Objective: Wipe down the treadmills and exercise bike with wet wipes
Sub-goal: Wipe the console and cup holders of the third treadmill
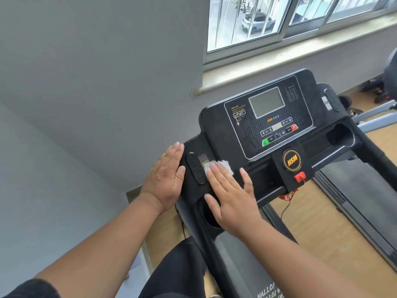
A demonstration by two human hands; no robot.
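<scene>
Treadmill console (257, 125), centre right of frame: black plastic, grey LCD screen, green button lower left of the panel, red button lower right. A round badge below the panel reads "HSM" in orange; the same letters sit under the screen. "HALLO!" is printed upper left of the panel; the smaller print is unreadable. A red safety clip hangs under the badge.

White wet wipe (218, 166), crumpled, lies on the console's left arm, centre frame. My right hand (231, 196) presses it flat, fingers straight. My left hand (166, 179), fingers also straight, rests against the arm's outer edge, holding nothing.
</scene>
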